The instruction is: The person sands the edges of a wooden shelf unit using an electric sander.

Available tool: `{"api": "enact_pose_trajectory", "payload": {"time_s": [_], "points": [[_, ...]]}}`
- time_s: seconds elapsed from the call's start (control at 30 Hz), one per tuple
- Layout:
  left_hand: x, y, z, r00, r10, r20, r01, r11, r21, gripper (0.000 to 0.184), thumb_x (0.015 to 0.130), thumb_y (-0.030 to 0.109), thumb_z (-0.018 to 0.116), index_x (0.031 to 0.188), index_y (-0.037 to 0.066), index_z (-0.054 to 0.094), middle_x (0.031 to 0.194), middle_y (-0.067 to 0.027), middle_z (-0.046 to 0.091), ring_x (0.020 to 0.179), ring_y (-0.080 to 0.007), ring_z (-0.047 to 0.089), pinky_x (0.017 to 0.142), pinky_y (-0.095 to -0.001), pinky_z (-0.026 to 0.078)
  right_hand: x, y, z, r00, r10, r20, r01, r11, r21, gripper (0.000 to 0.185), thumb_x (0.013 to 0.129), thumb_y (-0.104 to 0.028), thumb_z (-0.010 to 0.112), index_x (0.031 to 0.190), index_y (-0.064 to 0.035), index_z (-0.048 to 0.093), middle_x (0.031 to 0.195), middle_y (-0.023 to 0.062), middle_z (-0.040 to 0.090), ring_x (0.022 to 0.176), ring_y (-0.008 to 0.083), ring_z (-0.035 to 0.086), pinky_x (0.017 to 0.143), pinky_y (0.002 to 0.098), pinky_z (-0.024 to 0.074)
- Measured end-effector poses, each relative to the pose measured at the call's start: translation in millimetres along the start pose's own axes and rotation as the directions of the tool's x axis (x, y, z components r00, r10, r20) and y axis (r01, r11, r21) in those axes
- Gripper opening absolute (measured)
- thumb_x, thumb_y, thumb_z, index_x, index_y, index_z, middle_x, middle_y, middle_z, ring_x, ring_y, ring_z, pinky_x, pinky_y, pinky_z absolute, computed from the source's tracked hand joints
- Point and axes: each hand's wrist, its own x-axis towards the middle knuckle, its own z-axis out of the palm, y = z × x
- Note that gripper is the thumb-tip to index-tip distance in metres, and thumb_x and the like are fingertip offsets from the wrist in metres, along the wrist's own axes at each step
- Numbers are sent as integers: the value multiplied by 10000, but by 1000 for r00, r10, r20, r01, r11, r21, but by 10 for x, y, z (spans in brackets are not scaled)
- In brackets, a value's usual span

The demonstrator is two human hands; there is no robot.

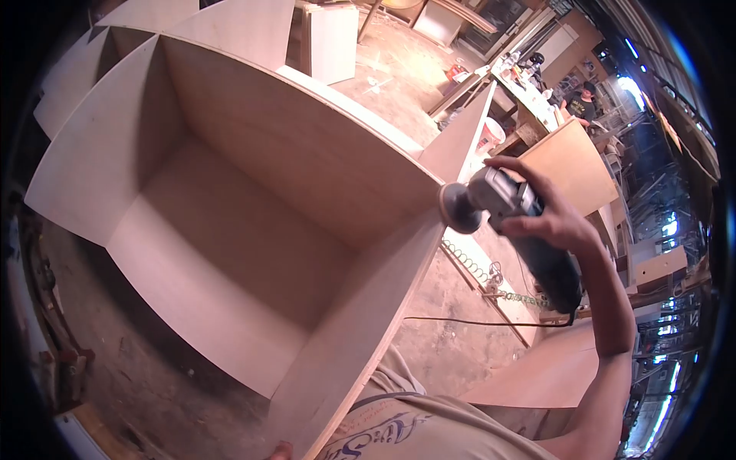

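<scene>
My right hand point(553, 218) is wrapped round the head of an angle grinder point(502, 195), its dark body slanting down to the right. A round sanding disc point(460, 208) on the grinder sits at the upper corner of a plywood cabinet point(307, 192), touching or nearly touching the panel's edge. The cabinet is an open box of pale panels with dividers, tilted in view. At the bottom, only the fingertips of my left hand point(282, 451) show, closed over the edge of the cabinet's near side panel; the rest is hidden.
The grinder's cord point(491, 323) trails left behind the cabinet panel. A coiled green hose point(468, 264) lies on the floor. Plywood sheets point(567, 165) stand at the right. A cluttered workbench point(529, 96) is farther back, with another person point(583, 103) beside it.
</scene>
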Motion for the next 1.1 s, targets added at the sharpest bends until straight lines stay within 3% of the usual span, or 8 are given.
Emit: {"api": "enact_pose_trajectory", "payload": {"time_s": [0.17,0.3,0.4,0.5,0.57,0.7,0.87,1.1], "points": [[31,8,4,999,15,-30,-16,999,-32,499,883,248,765,1338,80,647,1113,-183,735,944,-400,712,789,-472,580,140,450,-360,964,26,-264,-38,998,-42,761,752,-275,801,1456,-139,544,1288,137,623,1146,237,621,1034,343,468],[100,217,-179,934,-260,247,232,963,136,517,893,151,715,1394,106,598,1150,-194,727,1014,-431,697,843,-489,577,-459,675,4,863,151,-481,29,938,346,831,747,-277,805,1503,-144,487,1214,143,643,990,219,673,856,343,555],[201,323,-250,943,-242,226,269,959,-95,531,897,141,700,1414,142,579,1146,-214,718,990,-472,683,834,-524,565,-898,1176,671,754,173,-634,239,826,510,865,755,-266,794,1536,-150,441,1189,149,653,960,232,682,804,351,574],[303,528,-345,955,236,-179,-287,889,-357,457,927,192,682,1378,173,613,1086,-224,723,924,-486,683,796,-557,551,-1308,1378,1432,678,372,-635,279,668,690,841,794,-214,759,1553,-142,405,1123,177,676,836,247,695,703,361,612],[466,457,-706,980,195,50,-157,897,-413,730,786,49,683,1479,-32,467,1495,-254,536,1393,-351,534,1176,-441,390,-1471,1465,1945,611,491,-621,312,572,759,831,816,-264,724,1556,-143,365,1033,167,642,639,234,660,552,356,594],[1409,705,-988,679,710,-188,-728,684,-43,786,883,138,738,1565,1,373,1555,-245,465,1452,-391,442,1203,-463,339,-1876,1524,2789,593,610,-526,459,281,843,715,875,-234,710,1505,-125,389,978,158,649,640,242,688,542,371,607],[2998,1827,-692,499,861,-98,-837,508,203,763,1009,378,606,1564,-66,329,1623,-290,329,1541,-388,274,1267,-431,225,-2381,1663,3800,669,698,-256,533,-210,819,498,915,-358,687,1278,-40,564,973,148,687,620,238,697,564,380,625],[4093,2711,-33,801,591,99,-495,560,664,827,992,322,550,1642,12,144,1721,-169,160,1593,-341,136,1288,-534,126,-2900,1944,4677,588,719,-371,768,-352,535,622,923,-489,670,1256,24,561,1085,179,678,798,271,716,698,382,644]]}}
